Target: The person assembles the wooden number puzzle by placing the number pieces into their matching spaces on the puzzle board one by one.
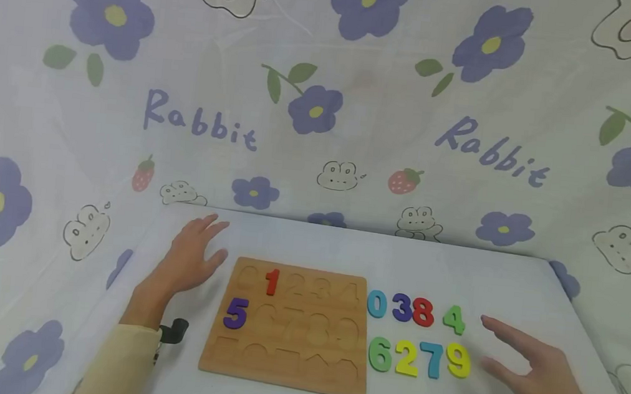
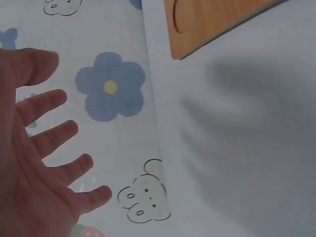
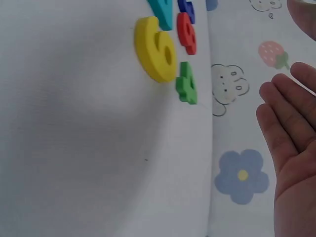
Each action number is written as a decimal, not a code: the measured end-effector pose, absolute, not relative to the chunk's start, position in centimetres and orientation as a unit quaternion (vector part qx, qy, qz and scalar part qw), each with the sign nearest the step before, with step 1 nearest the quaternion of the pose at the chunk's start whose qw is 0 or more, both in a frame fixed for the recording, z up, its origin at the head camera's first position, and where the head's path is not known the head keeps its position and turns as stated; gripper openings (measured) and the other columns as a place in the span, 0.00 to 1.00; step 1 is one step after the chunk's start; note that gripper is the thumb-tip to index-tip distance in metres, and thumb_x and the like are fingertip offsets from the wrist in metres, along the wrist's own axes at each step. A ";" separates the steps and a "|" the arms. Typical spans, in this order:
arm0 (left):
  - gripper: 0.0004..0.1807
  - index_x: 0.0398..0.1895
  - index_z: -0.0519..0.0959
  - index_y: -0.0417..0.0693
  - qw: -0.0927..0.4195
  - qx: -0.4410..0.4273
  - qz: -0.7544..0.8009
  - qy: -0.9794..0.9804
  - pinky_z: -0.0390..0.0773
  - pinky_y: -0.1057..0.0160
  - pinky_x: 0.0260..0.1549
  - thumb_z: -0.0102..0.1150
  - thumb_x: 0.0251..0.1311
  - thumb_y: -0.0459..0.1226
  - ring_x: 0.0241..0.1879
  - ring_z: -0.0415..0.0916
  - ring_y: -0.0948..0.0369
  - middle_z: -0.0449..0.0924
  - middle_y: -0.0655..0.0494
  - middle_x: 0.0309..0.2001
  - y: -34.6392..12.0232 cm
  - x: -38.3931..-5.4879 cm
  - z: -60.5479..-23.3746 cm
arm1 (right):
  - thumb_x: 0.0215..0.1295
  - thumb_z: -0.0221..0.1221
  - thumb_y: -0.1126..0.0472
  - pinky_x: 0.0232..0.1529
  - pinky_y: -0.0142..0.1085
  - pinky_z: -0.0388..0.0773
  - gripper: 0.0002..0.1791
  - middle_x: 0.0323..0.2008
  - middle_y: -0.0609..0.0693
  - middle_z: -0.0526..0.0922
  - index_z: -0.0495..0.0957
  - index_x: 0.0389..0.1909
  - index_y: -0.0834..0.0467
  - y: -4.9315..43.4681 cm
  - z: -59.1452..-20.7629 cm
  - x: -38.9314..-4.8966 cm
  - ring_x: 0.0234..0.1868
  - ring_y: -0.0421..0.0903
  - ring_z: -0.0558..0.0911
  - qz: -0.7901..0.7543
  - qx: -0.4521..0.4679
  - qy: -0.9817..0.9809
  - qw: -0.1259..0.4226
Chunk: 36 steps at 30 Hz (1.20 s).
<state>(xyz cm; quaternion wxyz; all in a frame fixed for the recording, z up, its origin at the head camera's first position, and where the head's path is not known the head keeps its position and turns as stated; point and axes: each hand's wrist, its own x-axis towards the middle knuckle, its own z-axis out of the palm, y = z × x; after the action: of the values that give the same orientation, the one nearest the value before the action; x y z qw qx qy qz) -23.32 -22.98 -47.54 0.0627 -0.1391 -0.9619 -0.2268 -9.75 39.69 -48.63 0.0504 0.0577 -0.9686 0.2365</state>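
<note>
**Both hands released beside a number board**

The wooden board [image 1: 277,375] lies flat on the white table [image 1: 300,239], left of its middle, long axis running left to right, nearly parallel to the table's far edge. In its top row's second place is the red 1 [image 1: 272,282]; at the middle row's left end, the purple 5 [image 1: 237,311]. Off the board's right edge lie the blue 0 [image 1: 370,303], purple 3 [image 1: 404,307], red 8 [image 1: 423,311] and green 4 [image 1: 456,323], and, nearer, the green 6 [image 1: 373,354], yellow 2 [image 1: 407,359], blue 7 [image 1: 434,361] and yellow 9 [image 1: 467,362]. All digits point their tops toward the far edge. The left hand [image 1: 193,256], fingers spread and grasping nothing, is beside the board's far left corner; the right hand [image 1: 540,367], likewise released, points its fingertips leftward at the 4 and 9.
</note>
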 end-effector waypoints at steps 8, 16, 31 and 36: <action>0.33 0.82 0.70 0.49 -0.006 -0.143 -0.213 -0.967 0.54 0.21 0.78 0.60 0.76 0.42 0.84 0.51 0.29 0.58 0.36 0.86 -22.0 -24.3 -50.0 | 0.63 0.78 0.41 0.66 0.72 0.77 0.42 0.69 0.56 0.86 0.79 0.74 0.53 38.9 -50.2 -9.9 0.72 0.67 0.78 0.258 0.052 -0.965 0.013; 0.36 0.85 0.68 0.56 -0.079 -0.125 -0.211 -0.966 0.44 0.15 0.76 0.58 0.74 0.42 0.86 0.44 0.29 0.53 0.41 0.89 -21.6 -24.5 -51.6 | 0.62 0.78 0.40 0.67 0.77 0.71 0.46 0.72 0.62 0.81 0.77 0.76 0.57 38.5 -51.2 -10.6 0.75 0.73 0.74 0.262 0.018 -0.963 -0.055; 0.41 0.86 0.66 0.60 -0.140 -0.116 -0.217 -0.959 0.31 0.14 0.75 0.62 0.69 0.40 0.87 0.33 0.26 0.47 0.39 0.90 -21.9 -24.4 -52.6 | 0.57 0.82 0.54 0.70 0.69 0.75 0.43 0.71 0.59 0.84 0.79 0.74 0.58 38.3 -53.4 -11.0 0.75 0.69 0.76 0.264 0.024 -0.961 -0.074; 0.41 0.86 0.66 0.60 -0.147 -0.126 -0.235 -0.952 0.29 0.14 0.75 0.63 0.68 0.40 0.87 0.31 0.26 0.45 0.38 0.90 -22.1 -24.4 -52.5 | 0.58 0.81 0.57 0.70 0.69 0.76 0.42 0.71 0.59 0.84 0.79 0.74 0.58 38.1 -53.4 -10.9 0.75 0.69 0.76 0.259 0.014 -0.962 -0.088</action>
<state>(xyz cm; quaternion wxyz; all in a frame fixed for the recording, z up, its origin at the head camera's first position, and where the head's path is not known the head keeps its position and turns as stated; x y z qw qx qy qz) -24.39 -22.09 -52.53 -0.1472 -0.1255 -0.9524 -0.2354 -10.93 38.12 -53.36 -0.0882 0.0140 -0.9619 0.2586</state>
